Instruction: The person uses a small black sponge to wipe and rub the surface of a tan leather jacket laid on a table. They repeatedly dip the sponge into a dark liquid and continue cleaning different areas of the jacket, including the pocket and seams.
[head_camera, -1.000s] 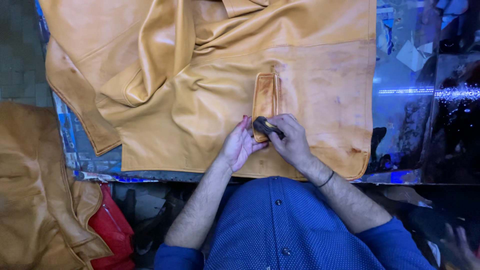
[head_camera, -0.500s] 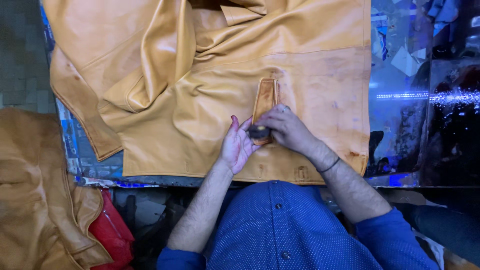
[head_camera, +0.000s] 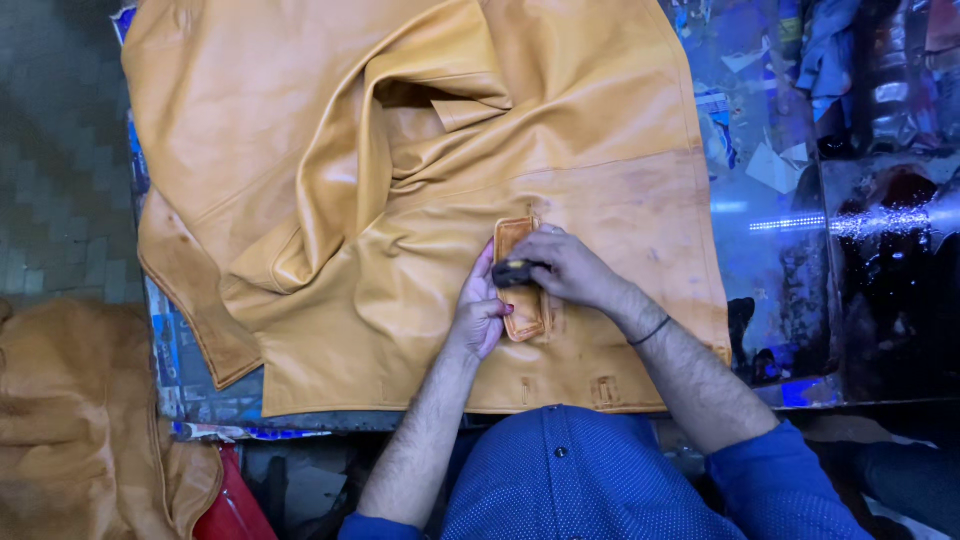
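A tan leather jacket (head_camera: 400, 180) lies spread over a glossy dark table (head_camera: 780, 260). On its lower front sits a small rectangular leather pocket flap (head_camera: 517, 290), darker orange. My left hand (head_camera: 480, 312) rests flat on the leather just left of the flap, fingers touching its edge. My right hand (head_camera: 560, 268) is closed around a small dark tool (head_camera: 512, 272) pressed onto the middle of the flap. A thin band circles my right wrist.
More tan leather is piled at the lower left (head_camera: 70, 430), with something red (head_camera: 235, 505) beside it. Scraps of paper and cloth lie on the table's right side (head_camera: 790, 110). A tiled floor (head_camera: 50, 180) shows on the left.
My right hand has slid the dark tool up along the flap, from its lower end to its middle. My left hand stays beside the flap.
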